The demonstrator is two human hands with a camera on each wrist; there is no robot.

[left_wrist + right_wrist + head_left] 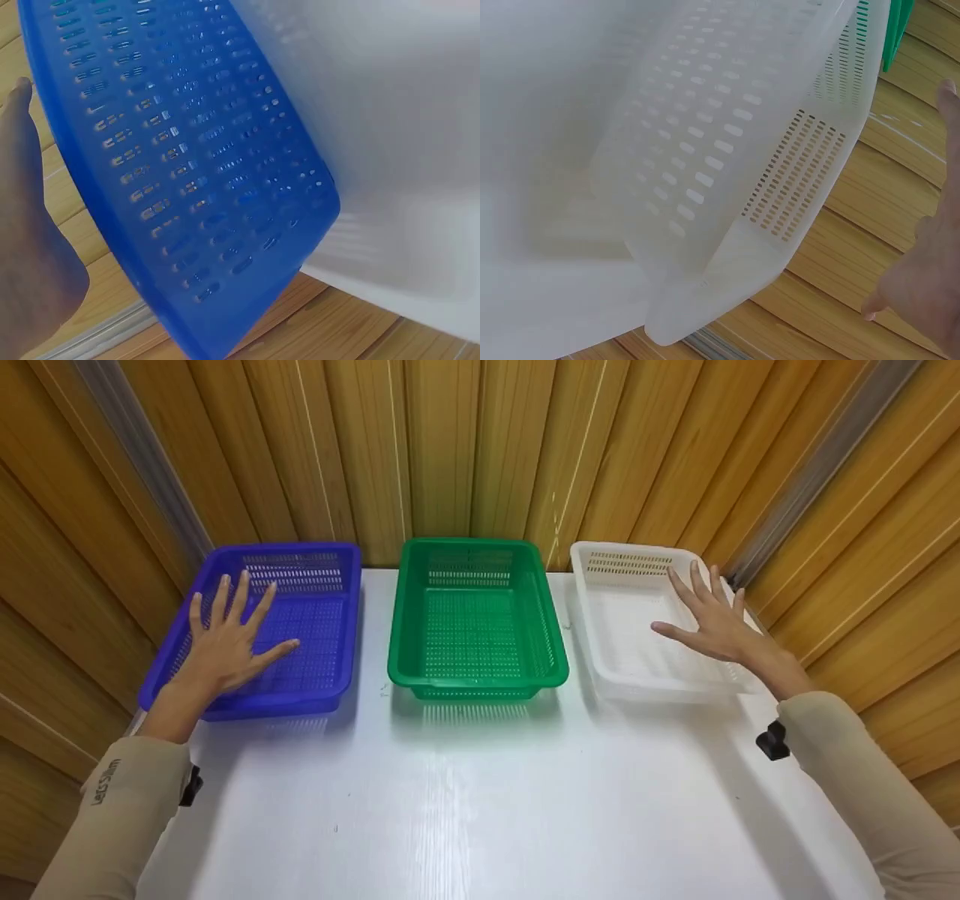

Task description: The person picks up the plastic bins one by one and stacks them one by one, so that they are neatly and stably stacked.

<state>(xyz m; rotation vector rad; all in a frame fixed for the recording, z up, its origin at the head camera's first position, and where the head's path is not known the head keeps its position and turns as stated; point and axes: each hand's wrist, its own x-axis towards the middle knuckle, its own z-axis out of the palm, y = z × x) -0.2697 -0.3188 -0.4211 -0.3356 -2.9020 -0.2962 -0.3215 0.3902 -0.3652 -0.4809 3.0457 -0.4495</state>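
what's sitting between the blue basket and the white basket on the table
A green basket stands between the blue basket and the white basket, with bare strips of white table on either side. The head view shows it.

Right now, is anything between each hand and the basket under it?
Nothing visible. The left hand hovers spread over the empty blue basket, the right hand over the empty white basket; whether either touches, I cannot tell.

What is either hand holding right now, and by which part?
Nothing is held. The left hand is spread open over the blue basket, the right hand open over the white basket.
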